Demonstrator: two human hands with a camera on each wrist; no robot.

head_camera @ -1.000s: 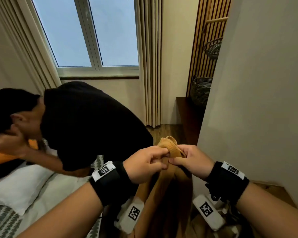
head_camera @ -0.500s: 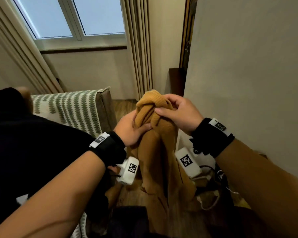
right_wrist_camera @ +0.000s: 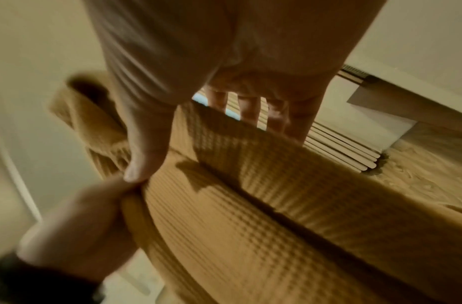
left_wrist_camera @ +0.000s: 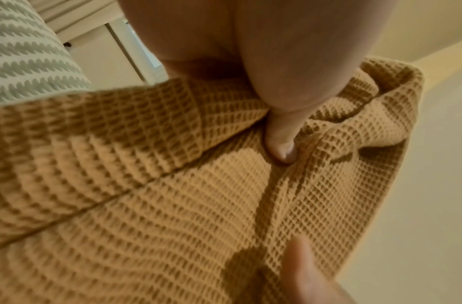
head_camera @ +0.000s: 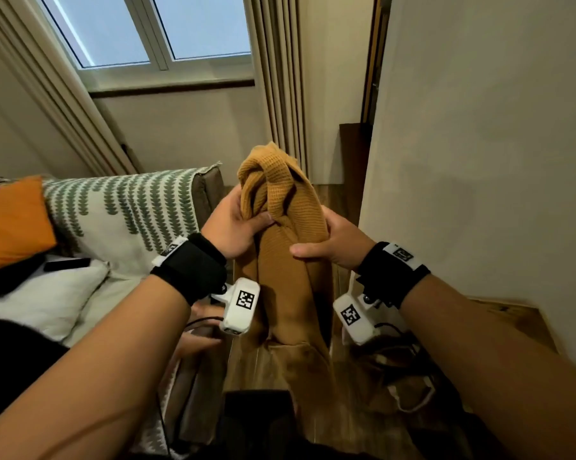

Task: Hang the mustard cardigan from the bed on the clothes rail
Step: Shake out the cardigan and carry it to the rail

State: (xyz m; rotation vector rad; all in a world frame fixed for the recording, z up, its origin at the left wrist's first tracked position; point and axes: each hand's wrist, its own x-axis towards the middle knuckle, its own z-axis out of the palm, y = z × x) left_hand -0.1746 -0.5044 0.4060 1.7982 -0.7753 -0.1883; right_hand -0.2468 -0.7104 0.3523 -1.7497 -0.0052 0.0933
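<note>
I see an orange cushion [head_camera: 13,220] on a leaf-print throw [head_camera: 130,214], a white pillow [head_camera: 38,300] below it, a dark phone [head_camera: 67,263] between them, and curtains [head_camera: 276,81] flanking the window [head_camera: 154,28].

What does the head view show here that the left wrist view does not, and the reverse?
Only the head view shows the right hand whole, gripping the mustard cardigan, plus the orange pillow and the window. Only the left wrist view shows the waffle knit close up, with the thumb tip pressed into a fold. Both show the left hand holding the cardigan and the leaf-patterned cover.
</note>
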